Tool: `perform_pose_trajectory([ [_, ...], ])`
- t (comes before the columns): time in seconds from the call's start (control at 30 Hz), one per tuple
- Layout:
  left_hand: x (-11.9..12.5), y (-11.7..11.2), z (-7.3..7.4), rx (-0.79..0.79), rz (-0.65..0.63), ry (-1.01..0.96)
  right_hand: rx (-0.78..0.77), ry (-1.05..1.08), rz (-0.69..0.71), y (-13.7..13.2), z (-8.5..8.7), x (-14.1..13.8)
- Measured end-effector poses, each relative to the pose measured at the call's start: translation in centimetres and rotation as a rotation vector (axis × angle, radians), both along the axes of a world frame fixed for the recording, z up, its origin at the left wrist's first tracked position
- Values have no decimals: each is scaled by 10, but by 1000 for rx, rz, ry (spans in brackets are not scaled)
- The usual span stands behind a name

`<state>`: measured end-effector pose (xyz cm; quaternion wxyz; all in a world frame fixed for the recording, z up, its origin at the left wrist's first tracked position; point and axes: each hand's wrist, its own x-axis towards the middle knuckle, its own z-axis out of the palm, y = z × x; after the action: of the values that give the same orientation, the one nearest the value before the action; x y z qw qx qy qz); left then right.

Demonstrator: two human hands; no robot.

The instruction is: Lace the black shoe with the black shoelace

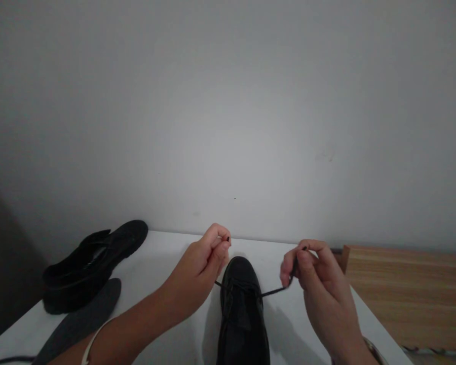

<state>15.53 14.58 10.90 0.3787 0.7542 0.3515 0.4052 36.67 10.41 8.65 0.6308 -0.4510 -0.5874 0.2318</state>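
Black shoe [243,309] sits at the bottom centre of the frame on the white worktop [167,258], toe pointing away from me toward the grey wall [228,126]. Its heel end runs off the lower edge of the picture.

My left hand [201,274] is just left of the toe, raised above the worktop. Fingers are curled in tight, thumb pressed against the forefinger — pinching one end of the black lace [275,291]; the tip of that end shows at my fingertips, and a thin run of lace drops from there down to the shoe's eyelets.

My right hand [319,289] is to the right of the shoe, also raised. Fingers closed in a pinch on the other lace end, whose tip pokes out above the forefinger. From this hand the lace runs down and left, fairly taut, to the top of the lacing.

Both lace ends are pulled apart to either side of the shoe. Whether they cross at the eyelets I cannot tell — too dark.

Lower left of the frame: a second black shoe [95,263] lies near the back edge of the worktop, well apart from my hands. Just in front of it, a dark insole [79,319] lies flat.

Right of the frame: a wood-grain surface [410,294] adjoins the worktop.
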Motion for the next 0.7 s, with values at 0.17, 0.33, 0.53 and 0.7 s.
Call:
perform_pose_trajectory([
  [0.17,-10,-1,-19,76,-70,551,-300,-451,156,-5,-15,10],
  [0.33,-11,-2,-33,-1,-134,623,-456,-729,237,-10,-30,12],
  [0.53,-9,-5,-42,-239,-124,349,-486,-498,312,-9,-31,5],
  [0.7,-13,-3,-48,-392,-198,186,-612,-237,485,-10,-30,5],
])
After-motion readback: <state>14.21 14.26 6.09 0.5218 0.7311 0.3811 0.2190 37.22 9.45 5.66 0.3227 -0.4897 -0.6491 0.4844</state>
